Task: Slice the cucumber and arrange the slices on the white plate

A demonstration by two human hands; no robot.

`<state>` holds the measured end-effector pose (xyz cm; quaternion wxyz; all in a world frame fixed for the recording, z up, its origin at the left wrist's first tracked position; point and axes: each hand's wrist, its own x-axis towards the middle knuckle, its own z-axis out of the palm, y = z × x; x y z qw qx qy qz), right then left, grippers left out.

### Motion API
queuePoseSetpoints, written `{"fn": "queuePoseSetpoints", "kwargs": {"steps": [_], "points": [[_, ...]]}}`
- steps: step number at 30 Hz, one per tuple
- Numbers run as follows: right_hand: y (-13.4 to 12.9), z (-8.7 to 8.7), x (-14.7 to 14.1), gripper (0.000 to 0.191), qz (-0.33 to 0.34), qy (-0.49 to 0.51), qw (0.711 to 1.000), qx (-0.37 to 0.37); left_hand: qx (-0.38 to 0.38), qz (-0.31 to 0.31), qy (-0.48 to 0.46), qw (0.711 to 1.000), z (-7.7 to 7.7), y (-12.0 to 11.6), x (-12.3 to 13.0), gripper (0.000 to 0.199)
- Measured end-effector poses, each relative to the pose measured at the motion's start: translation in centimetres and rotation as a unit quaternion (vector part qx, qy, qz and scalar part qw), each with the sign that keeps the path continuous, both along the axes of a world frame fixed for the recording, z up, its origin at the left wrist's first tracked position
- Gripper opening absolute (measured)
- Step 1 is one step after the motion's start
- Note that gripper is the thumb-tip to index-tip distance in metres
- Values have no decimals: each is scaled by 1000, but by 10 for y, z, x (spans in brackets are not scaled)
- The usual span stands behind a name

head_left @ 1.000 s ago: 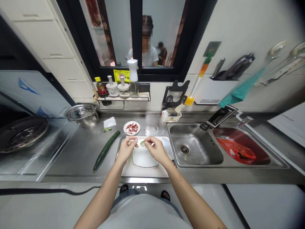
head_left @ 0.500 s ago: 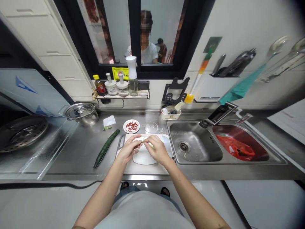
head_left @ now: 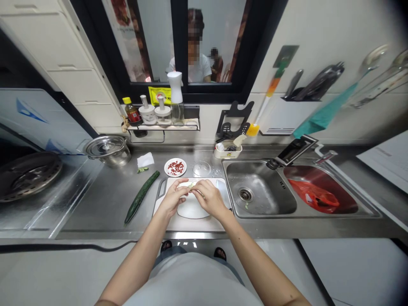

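My left hand (head_left: 174, 196) and my right hand (head_left: 208, 198) meet above the cutting board (head_left: 162, 207), fingertips pinched together. Between them is a small pale green vegetable piece (head_left: 190, 185), mostly hidden by the fingers; its exact kind does not show. Under the hands, on the board, lies a flat white rounded item (head_left: 194, 212), partly covered by them. Left of the board rests a whole green cucumber (head_left: 142, 198). Just behind the board stands a small white plate (head_left: 184, 170) of chopped red pieces.
The sink (head_left: 261, 204) is at the right, with a red plastic bag (head_left: 314, 197) in its far basin. A lidded steel pot (head_left: 108, 152), a white tissue (head_left: 145, 160) and green scraps (head_left: 142, 169) sit at the left. Seasoning jars (head_left: 147, 114) line a wall rack.
Both hands remain over the board, their fingers shifting slightly around the pale green piece. My right fingers are more closed over it. The whole view has moved a little.
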<state>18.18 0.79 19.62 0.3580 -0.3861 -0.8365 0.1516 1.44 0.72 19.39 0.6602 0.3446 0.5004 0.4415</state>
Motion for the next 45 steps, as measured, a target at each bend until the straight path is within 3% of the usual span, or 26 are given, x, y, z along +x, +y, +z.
{"fn": "queuePoseSetpoints", "kwargs": {"steps": [11,16,25,34,45], "points": [[-5,-15,-8,19,-62,58,995,-54,146,59,67,985,-9,-5,9,54],[-6,-27,-11,16,-95,94,986,-101,178,74,110,975,-17,-8,14,45],[-3,-54,-9,14,-118,149,957,-217,171,51,118,977,-44,-6,15,42],[0,-80,-4,15,-101,196,923,-315,155,28,116,981,-69,-5,15,43],[-1,-103,3,18,-92,174,899,-392,130,11,110,985,-94,-11,16,42]]}}
